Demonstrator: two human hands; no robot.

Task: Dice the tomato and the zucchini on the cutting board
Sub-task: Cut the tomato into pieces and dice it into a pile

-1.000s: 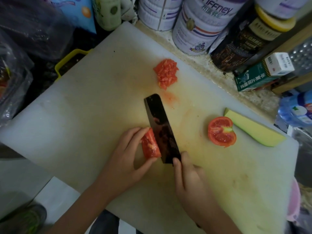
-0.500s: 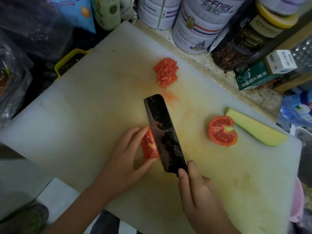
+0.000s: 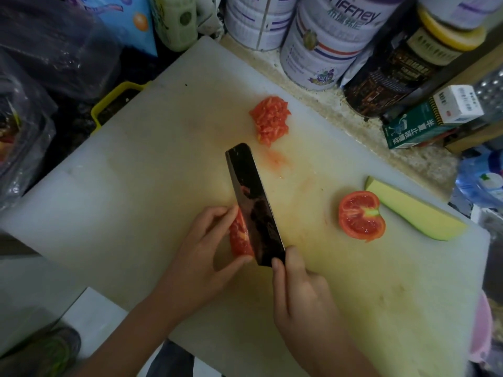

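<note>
Left hand (image 3: 201,257) pinched a red tomato chunk (image 3: 239,238) on the white plastic cutting board (image 3: 136,186). Right hand (image 3: 302,297) clasped a dark broad-bladed knife (image 3: 253,202), blade against that chunk.

cutting board (image 3: 122,200) left: open | far edge: tins (image 3: 324,50) crowd it

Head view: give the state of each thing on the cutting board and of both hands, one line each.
tomato piece: pinched by left hand, blade against it.
knife: gripped by right hand, tilted.
diced tomato: piled, finished.
tomato half: cut face up, undiced.
zucchini: lying flat, undiced.
cutting board: juice-stained.
</note>
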